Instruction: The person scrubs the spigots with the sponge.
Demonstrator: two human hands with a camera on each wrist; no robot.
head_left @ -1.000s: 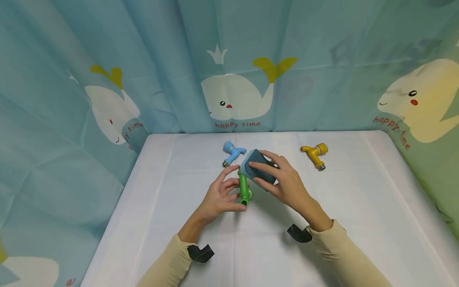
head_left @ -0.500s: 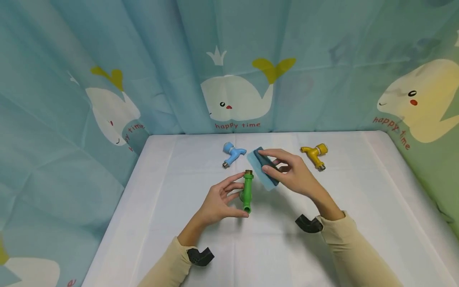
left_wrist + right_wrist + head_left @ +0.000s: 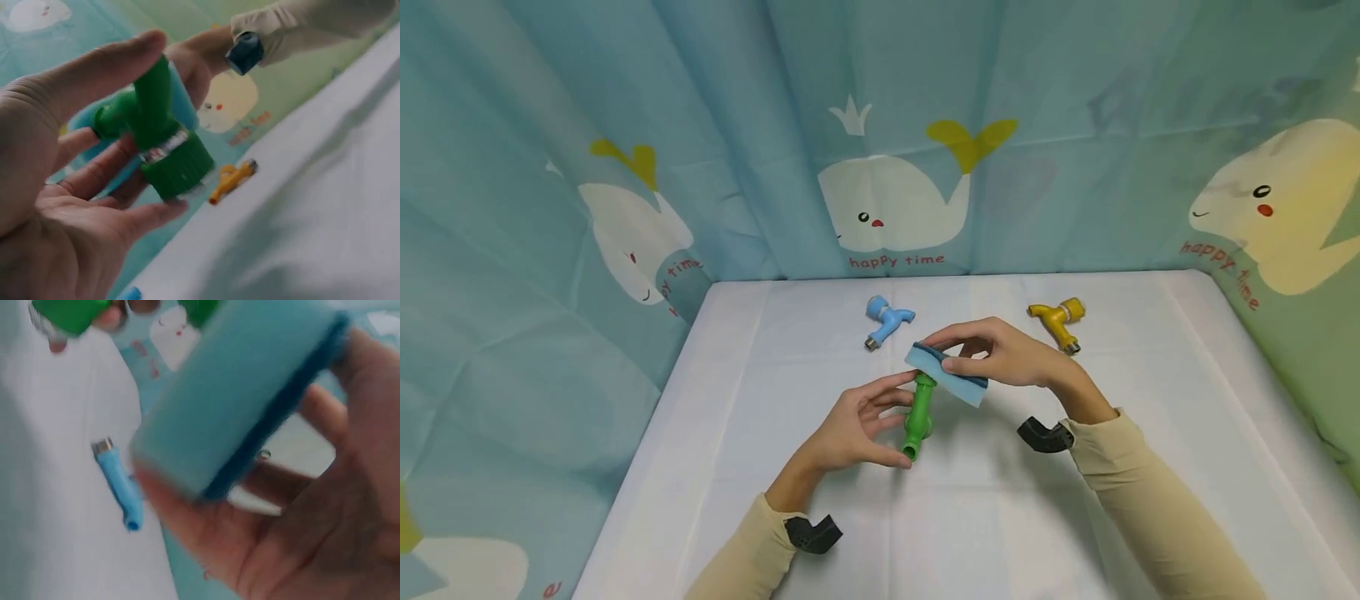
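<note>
My left hand [image 3: 857,429] grips a green faucet [image 3: 919,414] by its two ends, between thumb and fingers, above the white table. In the left wrist view the faucet's ridged green knob [image 3: 179,167] points down and to the right. A light-blue sponge with a dark-blue layer [image 3: 951,377] is pinched in my right hand [image 3: 1011,354]. The sponge lies over the faucet's far end, where the threaded tip is hidden. The right wrist view is blurred; there the sponge [image 3: 244,387] fills the middle, with part of the green faucet [image 3: 69,315] at top left.
A blue faucet [image 3: 887,321] lies on the white tablecloth [image 3: 790,358] beyond my left hand. A yellow faucet [image 3: 1060,323] lies at the back right. Behind and beside the table hangs a blue-green curtain [image 3: 737,150] with whale prints.
The sponge went from the faucet's far end to a spot apart at the right, then back over that end, now tilted differently. The faucet has turned and come slightly nearer.
</note>
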